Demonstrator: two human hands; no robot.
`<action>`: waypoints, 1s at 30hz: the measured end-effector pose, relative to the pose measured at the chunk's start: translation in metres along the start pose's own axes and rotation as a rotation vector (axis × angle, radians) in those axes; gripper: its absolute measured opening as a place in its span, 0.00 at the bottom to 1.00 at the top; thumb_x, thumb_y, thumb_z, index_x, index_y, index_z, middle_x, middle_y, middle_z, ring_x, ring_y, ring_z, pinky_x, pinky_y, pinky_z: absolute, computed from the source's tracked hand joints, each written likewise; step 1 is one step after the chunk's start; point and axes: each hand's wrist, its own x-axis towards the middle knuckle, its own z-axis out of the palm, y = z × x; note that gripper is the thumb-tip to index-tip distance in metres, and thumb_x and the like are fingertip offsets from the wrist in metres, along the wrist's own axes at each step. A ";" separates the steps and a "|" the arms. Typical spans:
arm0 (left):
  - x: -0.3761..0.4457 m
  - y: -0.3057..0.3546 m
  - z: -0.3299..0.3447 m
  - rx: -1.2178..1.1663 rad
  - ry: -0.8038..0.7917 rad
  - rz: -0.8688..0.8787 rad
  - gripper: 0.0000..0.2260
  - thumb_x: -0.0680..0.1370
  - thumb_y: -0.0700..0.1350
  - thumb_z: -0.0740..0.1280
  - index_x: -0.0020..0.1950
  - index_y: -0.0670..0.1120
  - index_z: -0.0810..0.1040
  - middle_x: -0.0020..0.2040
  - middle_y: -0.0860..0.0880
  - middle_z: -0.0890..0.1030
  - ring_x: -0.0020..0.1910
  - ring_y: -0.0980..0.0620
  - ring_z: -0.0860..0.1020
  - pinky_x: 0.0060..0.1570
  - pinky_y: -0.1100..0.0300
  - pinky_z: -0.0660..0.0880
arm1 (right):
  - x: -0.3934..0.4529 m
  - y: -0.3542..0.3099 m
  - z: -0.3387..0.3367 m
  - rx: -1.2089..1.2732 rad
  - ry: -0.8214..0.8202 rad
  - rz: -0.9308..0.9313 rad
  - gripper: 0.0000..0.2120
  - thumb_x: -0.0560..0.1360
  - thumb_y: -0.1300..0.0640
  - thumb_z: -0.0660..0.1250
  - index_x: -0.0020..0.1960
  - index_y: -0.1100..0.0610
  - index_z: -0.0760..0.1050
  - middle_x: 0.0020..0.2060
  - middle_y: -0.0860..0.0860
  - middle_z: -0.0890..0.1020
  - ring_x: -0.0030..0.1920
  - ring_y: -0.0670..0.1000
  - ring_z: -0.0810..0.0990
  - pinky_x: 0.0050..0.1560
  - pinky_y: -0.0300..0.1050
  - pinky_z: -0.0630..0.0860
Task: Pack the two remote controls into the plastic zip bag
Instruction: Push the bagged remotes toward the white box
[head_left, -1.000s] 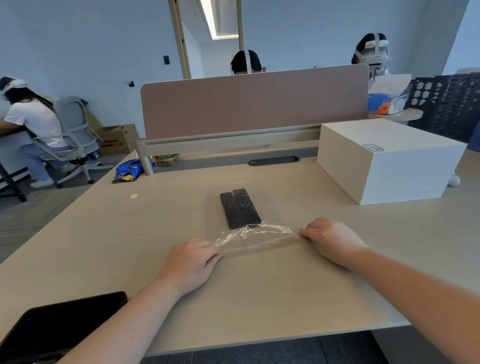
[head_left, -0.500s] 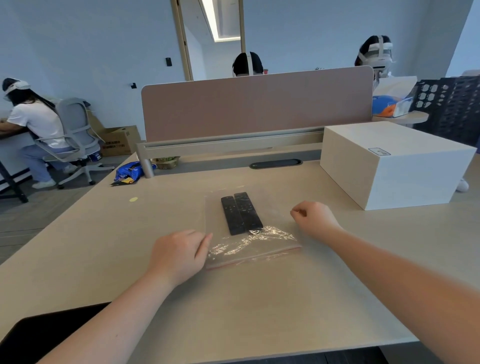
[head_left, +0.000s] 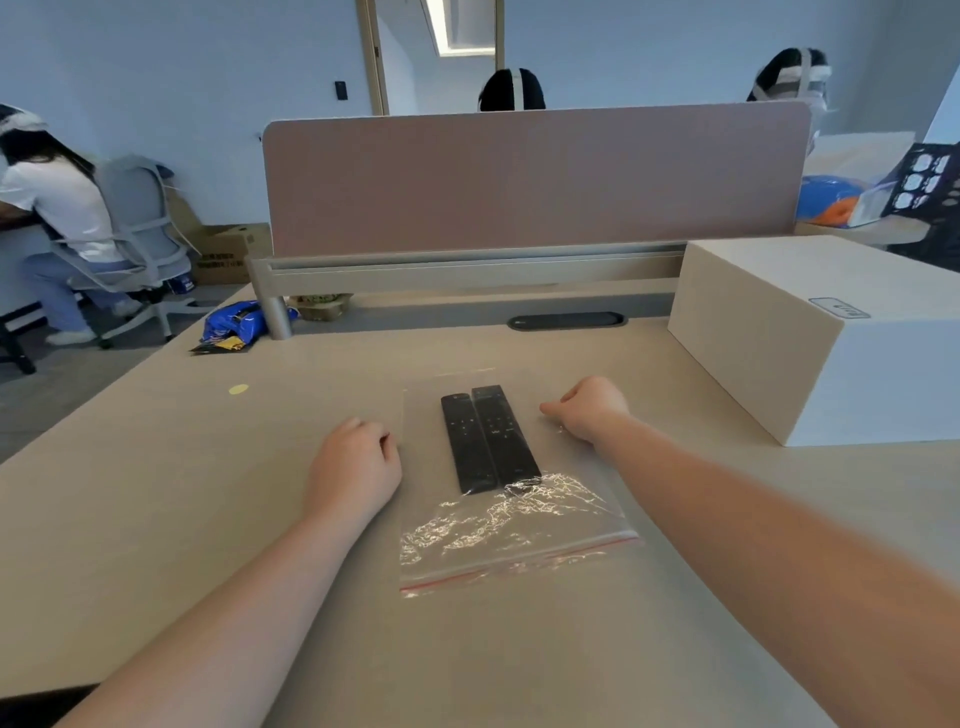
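Observation:
A clear plastic zip bag (head_left: 514, 540) with a red zip strip lies flat on the desk, its crinkled zip end toward me. Two black remote controls (head_left: 488, 439) lie side by side inside its far half. My left hand (head_left: 356, 467) rests on the desk just left of the bag, fingers curled, holding nothing I can see. My right hand (head_left: 589, 408) lies over the bag's right edge, thumb and forefinger pinched together on the plastic.
A large white box (head_left: 810, 338) stands on the desk to the right, close to my right hand. A pink divider screen (head_left: 530, 182) closes off the back. A blue snack packet (head_left: 234, 327) lies far left. People sit beyond the desk.
Both hands left the zip end and moved away from me along the bag's two sides. The bag with the remotes has stayed flat on the desk.

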 end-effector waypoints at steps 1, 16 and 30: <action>0.002 0.001 0.002 0.000 0.000 0.002 0.10 0.76 0.43 0.62 0.42 0.41 0.80 0.44 0.42 0.78 0.47 0.40 0.76 0.41 0.52 0.73 | 0.002 0.000 0.002 -0.002 -0.001 -0.010 0.14 0.73 0.52 0.70 0.48 0.64 0.79 0.45 0.59 0.84 0.45 0.59 0.82 0.48 0.51 0.81; 0.043 0.067 0.048 -0.073 -0.080 -0.027 0.12 0.77 0.48 0.59 0.36 0.44 0.72 0.37 0.47 0.74 0.37 0.44 0.70 0.35 0.56 0.66 | 0.059 0.042 -0.052 -0.085 0.278 0.024 0.04 0.77 0.57 0.64 0.47 0.58 0.75 0.44 0.56 0.80 0.43 0.56 0.77 0.43 0.46 0.73; 0.062 0.097 0.082 -0.118 -0.088 0.082 0.13 0.76 0.50 0.60 0.35 0.45 0.73 0.33 0.50 0.72 0.36 0.44 0.71 0.33 0.57 0.67 | 0.104 0.052 -0.092 -0.167 0.467 0.145 0.12 0.75 0.64 0.61 0.55 0.67 0.77 0.54 0.64 0.80 0.56 0.64 0.78 0.47 0.48 0.74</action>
